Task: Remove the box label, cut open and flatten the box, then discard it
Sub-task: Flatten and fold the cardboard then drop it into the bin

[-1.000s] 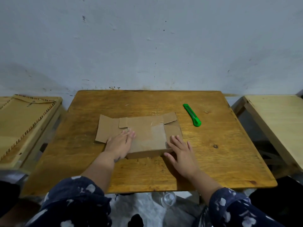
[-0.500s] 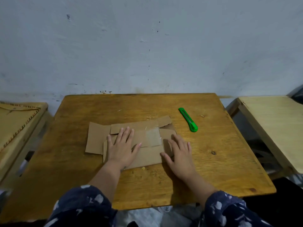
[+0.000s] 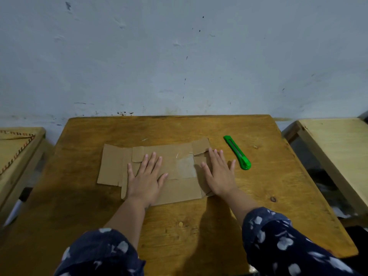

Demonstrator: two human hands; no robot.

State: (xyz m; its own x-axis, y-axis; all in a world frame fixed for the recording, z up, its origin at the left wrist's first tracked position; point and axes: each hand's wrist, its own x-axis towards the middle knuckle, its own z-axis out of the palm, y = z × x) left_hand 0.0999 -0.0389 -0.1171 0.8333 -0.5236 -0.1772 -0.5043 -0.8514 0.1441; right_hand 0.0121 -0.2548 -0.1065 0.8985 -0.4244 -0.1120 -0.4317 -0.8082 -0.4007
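A brown cardboard box (image 3: pixel 179 166) lies opened out and flat in the middle of the wooden table (image 3: pixel 199 128). My left hand (image 3: pixel 146 176) presses palm-down on its left-centre, fingers spread. My right hand (image 3: pixel 218 173) presses flat on its right end, fingers spread, covering the right flap. A paler rectangular patch shows on the cardboard between my hands. A green utility knife (image 3: pixel 237 152) lies on the table just right of my right hand, untouched.
A pale wooden table (image 3: pixel 336 148) stands to the right across a gap. Another wooden surface with stitched edging (image 3: pixel 16 154) stands to the left. A grey wall rises directly behind the table's far edge.
The box has gone from partly raised to fully flat. My left hand slid up onto its centre and my right hand moved from the near edge onto the right flap.
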